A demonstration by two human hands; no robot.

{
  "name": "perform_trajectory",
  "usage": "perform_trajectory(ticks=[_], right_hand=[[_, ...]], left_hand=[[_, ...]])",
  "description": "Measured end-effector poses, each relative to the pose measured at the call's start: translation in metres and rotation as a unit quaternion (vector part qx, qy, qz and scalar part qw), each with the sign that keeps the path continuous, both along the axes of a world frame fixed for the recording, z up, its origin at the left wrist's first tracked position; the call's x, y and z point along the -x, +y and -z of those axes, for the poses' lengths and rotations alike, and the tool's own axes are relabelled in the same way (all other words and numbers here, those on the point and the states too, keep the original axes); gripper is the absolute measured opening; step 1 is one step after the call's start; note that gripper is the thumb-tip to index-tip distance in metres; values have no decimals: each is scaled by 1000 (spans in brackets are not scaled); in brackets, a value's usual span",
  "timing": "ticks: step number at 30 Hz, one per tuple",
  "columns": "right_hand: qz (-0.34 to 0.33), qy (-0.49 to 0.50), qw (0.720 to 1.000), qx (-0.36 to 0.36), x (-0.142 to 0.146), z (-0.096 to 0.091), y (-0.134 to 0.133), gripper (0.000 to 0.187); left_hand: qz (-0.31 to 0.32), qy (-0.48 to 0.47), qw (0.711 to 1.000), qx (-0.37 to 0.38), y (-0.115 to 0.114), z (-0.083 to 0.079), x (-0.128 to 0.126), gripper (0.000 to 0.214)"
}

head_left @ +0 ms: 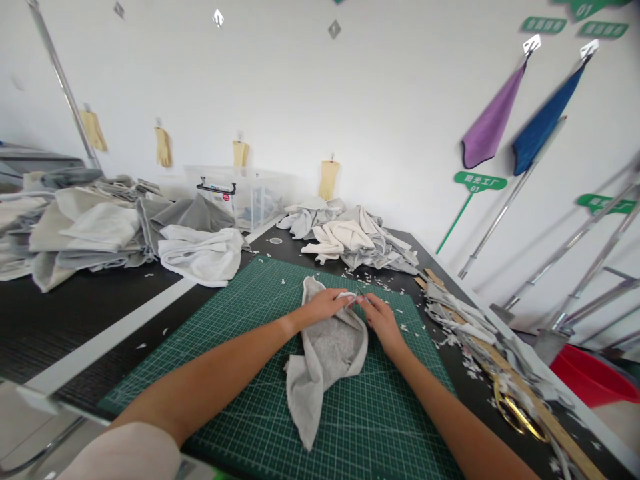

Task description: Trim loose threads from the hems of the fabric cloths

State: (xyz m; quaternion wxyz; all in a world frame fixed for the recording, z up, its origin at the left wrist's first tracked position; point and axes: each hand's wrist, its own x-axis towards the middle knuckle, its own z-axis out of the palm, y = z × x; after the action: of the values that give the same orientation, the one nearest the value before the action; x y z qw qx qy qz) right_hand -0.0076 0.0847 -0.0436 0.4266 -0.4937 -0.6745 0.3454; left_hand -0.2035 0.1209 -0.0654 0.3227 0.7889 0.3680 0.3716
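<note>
**Both hands busy on one grey cloth, scraps everywhere**

So the grey cloth (pixel 337 350) is sitting near the middle of the green cutting mat (pixel 395 427), twisted over on itself with one pointed corner hanging toward the near edge. Left hand (pixel 327 304) has its upper edge pinched between thumb and fingers. Right hand (pixel 382 319) is right beside it, fingers closed around a small metallic tool (pixel 362 294) at that same edge. It's too tiny for me to say what kind.

White fabric bits (pixel 367 275) are sprinkled along the far side of the mat, just in front of a heap of crumpled white and grey cloths (pixel 350 233). Off to the left on the black table (pixel 60 327) there's an even bigger pile of cloths (pixel 100 223), with a clear plastic bin (pixel 250 200) behind its right end.

Right side's the messy bit: fabric strips (pixel 465 320) along a wooden strip (pixel 547 407), plus gold-handled scissors (pixel 519 412). A red bucket (pixel 595 380) is past the table edge, and yellow gloves (pixel 163 148) hang on the wall.
</note>
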Motion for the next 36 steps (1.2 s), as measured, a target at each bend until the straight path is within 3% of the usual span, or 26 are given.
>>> perform_trajectory(ticks=[4, 9, 15, 29, 36], right_hand=[[0, -11, 1000, -13, 4, 1, -4, 49], [13, -17, 1000, -15, 5, 0, -8, 53], [13, -27, 999, -34, 5, -3, -13, 53], [1, -94, 993, -71, 6, 0, -15, 45], [17, -121, 990, -75, 5, 2, -15, 44]], left_hand=[[11, -20, 1000, -10, 0, -2, 0, 42], [-34, -27, 999, 12, -1, -2, -2, 44], [-35, -36, 998, 26, -1, -1, -2, 46], [60, -37, 997, 10, 5, 0, 0, 37], [49, -72, 996, 13, 5, -1, 0, 31]])
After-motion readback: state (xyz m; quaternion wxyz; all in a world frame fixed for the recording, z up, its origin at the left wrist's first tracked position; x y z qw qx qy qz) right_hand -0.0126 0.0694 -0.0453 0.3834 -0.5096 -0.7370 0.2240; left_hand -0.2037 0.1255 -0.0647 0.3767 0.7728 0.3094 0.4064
